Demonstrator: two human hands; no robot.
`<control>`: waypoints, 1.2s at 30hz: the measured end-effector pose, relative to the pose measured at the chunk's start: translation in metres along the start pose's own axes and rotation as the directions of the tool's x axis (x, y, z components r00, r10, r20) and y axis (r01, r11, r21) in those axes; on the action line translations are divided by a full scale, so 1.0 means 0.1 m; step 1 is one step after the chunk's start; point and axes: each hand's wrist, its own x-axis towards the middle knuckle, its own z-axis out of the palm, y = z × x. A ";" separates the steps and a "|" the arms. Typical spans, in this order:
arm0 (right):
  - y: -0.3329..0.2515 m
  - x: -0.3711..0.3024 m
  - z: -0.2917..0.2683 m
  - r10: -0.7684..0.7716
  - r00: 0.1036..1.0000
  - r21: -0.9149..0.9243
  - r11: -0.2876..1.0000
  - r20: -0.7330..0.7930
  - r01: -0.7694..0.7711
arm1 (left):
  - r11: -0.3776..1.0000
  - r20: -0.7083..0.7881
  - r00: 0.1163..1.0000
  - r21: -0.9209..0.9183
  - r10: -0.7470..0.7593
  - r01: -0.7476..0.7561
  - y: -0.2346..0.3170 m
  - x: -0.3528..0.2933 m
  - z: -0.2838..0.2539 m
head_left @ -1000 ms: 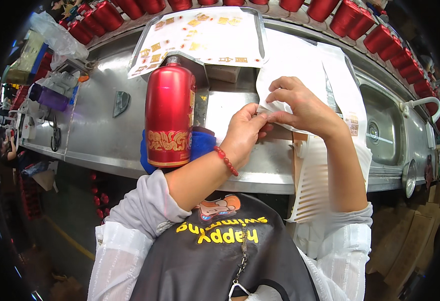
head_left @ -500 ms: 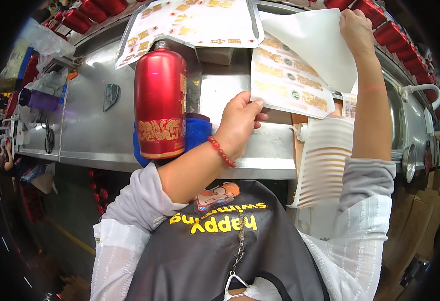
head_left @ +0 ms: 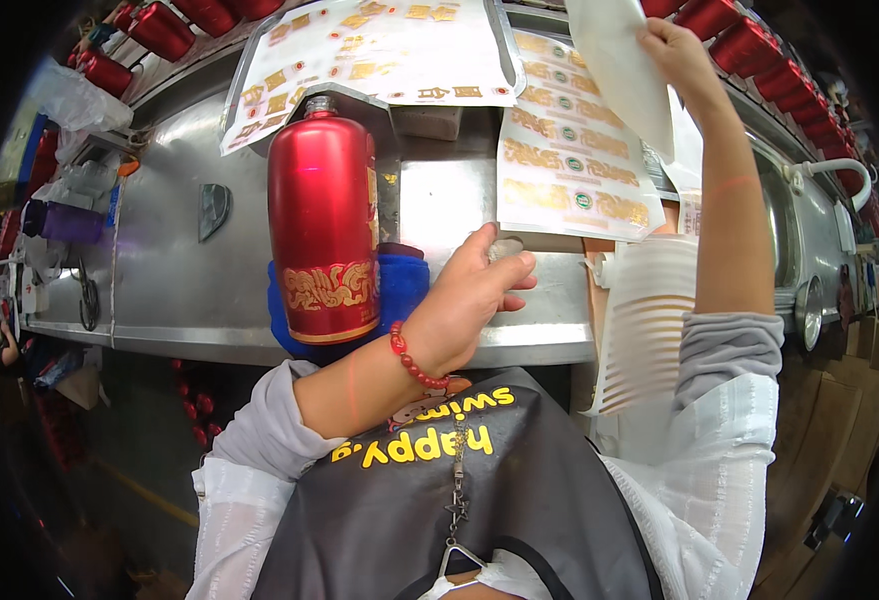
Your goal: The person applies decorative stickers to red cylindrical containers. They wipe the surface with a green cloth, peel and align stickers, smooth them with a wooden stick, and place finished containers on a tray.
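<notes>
My right hand (head_left: 674, 50), at the upper right, pinches the edge of a white cover sheet (head_left: 614, 70), which hangs raised over a sheet of gold dragon decals (head_left: 584, 150). My left hand (head_left: 469, 295) is just below the decal sheet's near edge, apart from it. Its thumb and index finger are spread; a small greyish patch between them is too unclear to name. A red beaded bracelet is on that wrist. Left of this hand, a shiny red bottle (head_left: 321, 210) with a gold dragon band lies on a blue cloth (head_left: 404, 285).
A larger sheet of gold decals (head_left: 379, 60) lies on a board behind the bottle. A dark scraper (head_left: 214, 210) rests on the metal table (head_left: 169, 270) at left. A white ribbed rack (head_left: 644, 320) stands at right, near a sink tap (head_left: 839, 170). Red bottles (head_left: 749, 50) line the back.
My left hand has let go of the decal sheet's corner and moved slightly down, fingers parting. My right hand has drawn the cover sheet up and leftward, uncovering more decals.
</notes>
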 end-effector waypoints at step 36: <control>0.93 -2.94 -0.68 -0.093 0.978 -0.525 0.851 -0.186 -0.019 | 0.991 0.140 0.982 0.003 0.129 -0.131 -0.06 -0.07 -0.19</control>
